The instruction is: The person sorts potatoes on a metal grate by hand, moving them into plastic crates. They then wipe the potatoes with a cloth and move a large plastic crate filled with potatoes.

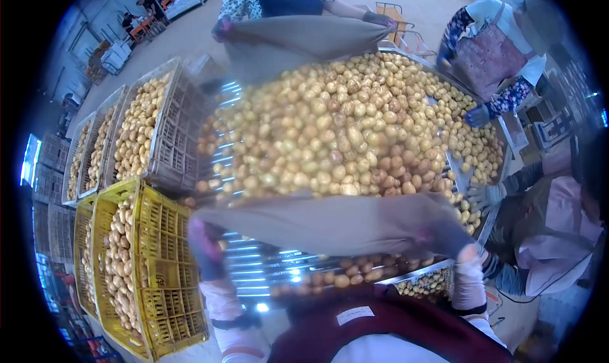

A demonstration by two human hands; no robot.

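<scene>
A grey-brown cloth (330, 226), blurred by motion, stretches between my hands over the near side of the potatoes (355, 134). My left hand (206, 244), in a dark and pink glove, grips the cloth's left end. At its right end, my right hand (446, 231) is closed on it too. Bare metal rollers (247, 271) and a strip of loose potatoes show below the cloth, on my side. Across from me, a person in a dark apron holds up grey cloth (304, 42) with both gloved hands. A haze of blur lies over the potatoes between the two stretches of cloth.
Yellow crates (171, 293) and grey crates (174, 131) full of potatoes stand along the left. Two people work at the right edge, one gloved hand (485, 195) at the potatoes. More potatoes lie in a container (425, 283) low on the right. Other people (150, 9) are far back.
</scene>
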